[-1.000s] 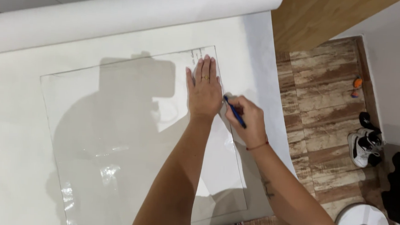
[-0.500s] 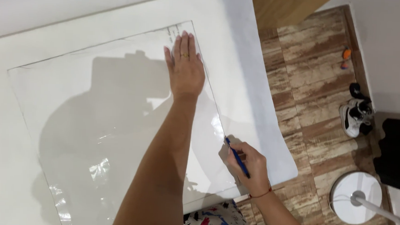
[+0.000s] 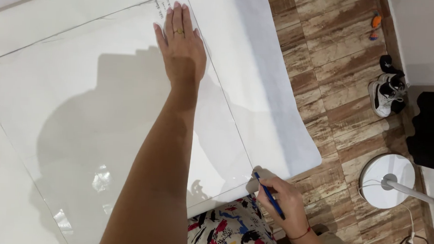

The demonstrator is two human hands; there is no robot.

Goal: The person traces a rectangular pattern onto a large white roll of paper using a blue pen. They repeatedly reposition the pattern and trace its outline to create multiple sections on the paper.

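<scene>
Head view: right hand (image 3: pixel 281 198) w/ blue pen (image 3: pixel 269 195) has moved to clear sheet's (image 3: pixel 78 129) near corner; left hand (image 3: pixel 180 41) still flat, fingers together. 1 pen, 1 sheet.

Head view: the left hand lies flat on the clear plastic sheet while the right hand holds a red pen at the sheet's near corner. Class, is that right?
Not quite: the head view shows the pen is blue, not red. The left hand does lie flat on the clear plastic sheet, and the right hand holds the pen at its near corner.
</scene>
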